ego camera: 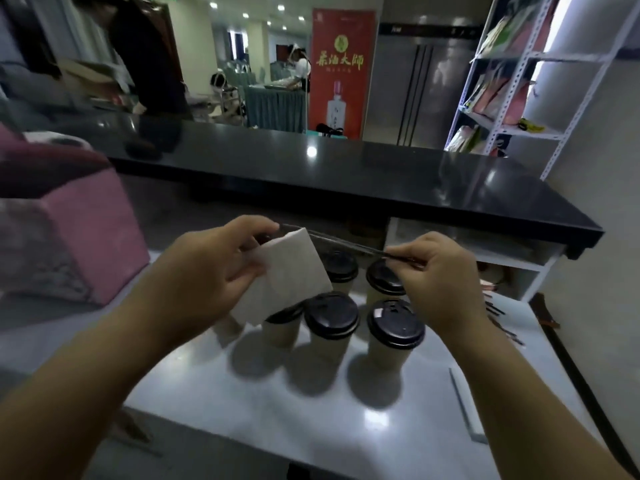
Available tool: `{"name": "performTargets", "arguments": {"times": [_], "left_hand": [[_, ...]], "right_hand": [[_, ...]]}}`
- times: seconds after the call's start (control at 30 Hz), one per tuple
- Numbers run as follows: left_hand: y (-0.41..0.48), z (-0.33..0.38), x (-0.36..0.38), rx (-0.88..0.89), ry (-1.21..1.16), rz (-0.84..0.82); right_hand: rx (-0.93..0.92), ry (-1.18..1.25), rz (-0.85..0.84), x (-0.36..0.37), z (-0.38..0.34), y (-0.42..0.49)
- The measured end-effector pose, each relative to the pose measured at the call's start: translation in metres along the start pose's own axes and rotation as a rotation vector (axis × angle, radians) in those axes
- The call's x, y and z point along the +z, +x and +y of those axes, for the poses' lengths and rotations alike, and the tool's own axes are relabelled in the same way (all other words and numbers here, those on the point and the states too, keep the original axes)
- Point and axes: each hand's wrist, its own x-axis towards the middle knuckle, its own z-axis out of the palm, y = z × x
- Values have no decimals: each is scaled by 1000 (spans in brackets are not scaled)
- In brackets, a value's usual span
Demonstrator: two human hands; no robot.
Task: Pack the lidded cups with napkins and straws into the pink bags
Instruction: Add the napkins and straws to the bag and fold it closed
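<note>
Above pale grey surface (277,410): left hand (207,271) pinches folded white paper napkin (287,275) and one end of thin dark straw (343,242); right hand (440,278) pinches the other end. Tan black-lidded paper cups (331,315) stand beneath, pink bag (79,237) well left. Step: pairing napkin with straw. Next likely: carry both to the bag.

Beige paper cups with black plastic lids (330,317) cluster on your white table (277,410) at twelve o'clock, beneath the white paper napkin (287,271) and thin dark straw (346,242) you hold. Pink boxy bag (76,237) at ten o'clock; glossy black counter (346,174) behind.
</note>
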Motion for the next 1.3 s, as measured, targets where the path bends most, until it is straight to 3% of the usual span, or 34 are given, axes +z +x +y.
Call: {"name": "performTargets", "arguments": {"times": [0.23,0.53,0.73,1.03,1.3], "left_hand": [[-41,-79,-92,6,226,-26],[-36,-193,-169,-155,248,179],[-11,-277,-215,-172,297,313],[18,-404,-252,-148,334,326],[40,-494,-238,-76,177,168]], "right_hand": [[-68,116,17,62,-100,3],[-157,295,30,156,-197,63],[-249,335,-14,240,-254,113],[-321,146,-336,345,-312,177],[-292,-295,-657,416,-339,210]]}}
